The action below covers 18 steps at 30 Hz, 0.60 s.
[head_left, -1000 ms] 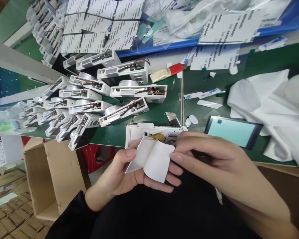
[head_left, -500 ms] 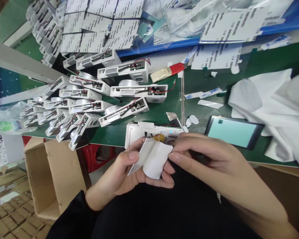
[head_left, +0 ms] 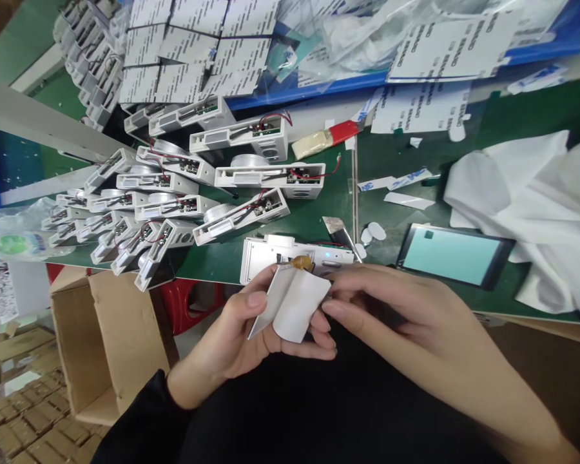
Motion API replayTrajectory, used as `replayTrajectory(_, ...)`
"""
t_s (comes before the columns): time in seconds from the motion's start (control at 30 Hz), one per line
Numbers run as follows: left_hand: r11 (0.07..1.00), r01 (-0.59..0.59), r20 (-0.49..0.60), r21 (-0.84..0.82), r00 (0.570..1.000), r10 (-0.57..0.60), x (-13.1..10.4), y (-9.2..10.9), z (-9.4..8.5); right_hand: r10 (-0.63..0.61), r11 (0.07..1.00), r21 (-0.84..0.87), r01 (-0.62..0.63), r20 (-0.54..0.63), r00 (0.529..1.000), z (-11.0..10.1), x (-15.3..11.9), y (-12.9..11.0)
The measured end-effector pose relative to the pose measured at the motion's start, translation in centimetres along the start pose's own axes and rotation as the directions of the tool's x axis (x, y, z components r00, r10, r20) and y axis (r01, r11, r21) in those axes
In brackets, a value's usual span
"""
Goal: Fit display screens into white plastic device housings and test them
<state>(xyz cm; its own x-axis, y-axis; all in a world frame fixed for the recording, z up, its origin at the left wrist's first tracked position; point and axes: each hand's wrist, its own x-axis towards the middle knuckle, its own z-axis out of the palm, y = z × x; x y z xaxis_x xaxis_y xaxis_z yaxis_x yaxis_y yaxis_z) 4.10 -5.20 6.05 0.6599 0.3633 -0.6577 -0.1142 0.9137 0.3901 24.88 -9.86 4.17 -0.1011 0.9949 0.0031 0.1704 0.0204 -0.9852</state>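
My left hand [head_left: 241, 328] is wrapped round a thin white panel [head_left: 270, 303], thumb on its face. A curled white sheet [head_left: 299, 306] stands out from the panel's right side, with amber film [head_left: 301, 262] at the top. My right hand [head_left: 396, 309] has thumb and fingertips close together at the sheet's upper right corner; whether they pinch it is hard to tell. Just behind both hands lies a white housing [head_left: 261, 252] with a small blue light, partly hidden by them.
Rows of white housings [head_left: 270, 177] with red wires stand at the left. A brush with a red handle [head_left: 343, 132], a metal blade [head_left: 338, 230], a dark-framed screen [head_left: 454, 256] and white cloth [head_left: 517, 187] lie on the green table [head_left: 314, 216]. Below left is a cardboard box [head_left: 130, 341].
The white sheet and amber film have shifted slightly left. The sheet's corner and my right fingertips have moved a little, and more of the housing behind shows.
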Motion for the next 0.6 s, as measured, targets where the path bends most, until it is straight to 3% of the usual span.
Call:
replayTrajectory(0.23,0.998,0.041,0.014,-0.047,0.999,-0.04,0.0,0.2,0.2,-0.003,1.0,-0.025,0.001,-0.069,0.998,0.1,-0.6,0.0)
replayTrajectory(0.37,0.998,0.036,0.003,-0.056,0.999,-0.036,0.0,0.1,0.2,0.042,0.997,0.062,-0.035,-0.104,0.994,0.5,-0.1,-0.7)
replayTrajectory(0.6,1.0,0.017,0.023,-0.026,1.0,-0.016,-0.1,-0.2,0.0,0.074,0.968,0.243,-0.06,-0.047,0.996,0.8,0.3,-0.9)
